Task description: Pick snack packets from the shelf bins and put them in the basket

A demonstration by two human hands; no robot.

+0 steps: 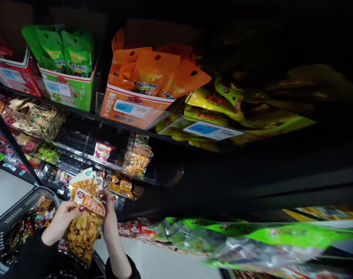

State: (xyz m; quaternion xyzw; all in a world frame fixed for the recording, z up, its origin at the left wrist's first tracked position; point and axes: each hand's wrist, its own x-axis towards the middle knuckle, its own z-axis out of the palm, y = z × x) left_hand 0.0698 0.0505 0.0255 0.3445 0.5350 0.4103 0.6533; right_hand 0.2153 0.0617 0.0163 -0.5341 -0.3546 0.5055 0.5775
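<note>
Between my two hands, low and left of centre, is a small stack of clear snack packets (85, 232) with white and orange header labels. My left hand (61, 221) grips the front packet by its left edge, thumb on the label. The right hand (109, 215) is closed along the stack's right side, its fingertips partly behind the packets. Similar snack packets (137, 159) stand in a clear shelf bin just above and to the right. A grey shopping basket (52, 192) filled with packaged snacks lies to the left of my left hand.
On the upper shelf are boxes of green pouches (77, 54) and orange pouches (156, 69), with yellow bags (214, 102) to their right. One small red-and-white packet (103, 150) lies in a clear tray. Blurred green-topped bags (199, 232) hang at the lower right.
</note>
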